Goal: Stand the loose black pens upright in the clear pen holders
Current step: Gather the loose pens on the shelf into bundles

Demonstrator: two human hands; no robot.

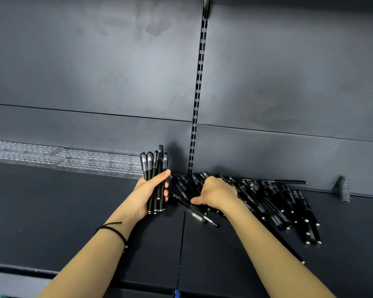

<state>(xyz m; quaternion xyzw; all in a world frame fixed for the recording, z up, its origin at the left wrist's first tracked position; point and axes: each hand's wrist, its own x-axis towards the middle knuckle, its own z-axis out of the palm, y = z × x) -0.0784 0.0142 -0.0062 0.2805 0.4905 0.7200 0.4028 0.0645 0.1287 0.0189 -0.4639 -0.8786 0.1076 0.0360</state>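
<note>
Firmly, the left hand (146, 195) grips a bundle of black pens (155, 166) upright. The right hand (219, 193) rests on the loose pile (278, 202); whether it holds any is hidden.

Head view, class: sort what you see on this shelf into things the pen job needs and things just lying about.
Job: bundle of pens gripped in the left hand; pile of loose pens under the right hand; clear pen holders.
Lying about: metal bracket; wrist cord; slotted strip.
</note>
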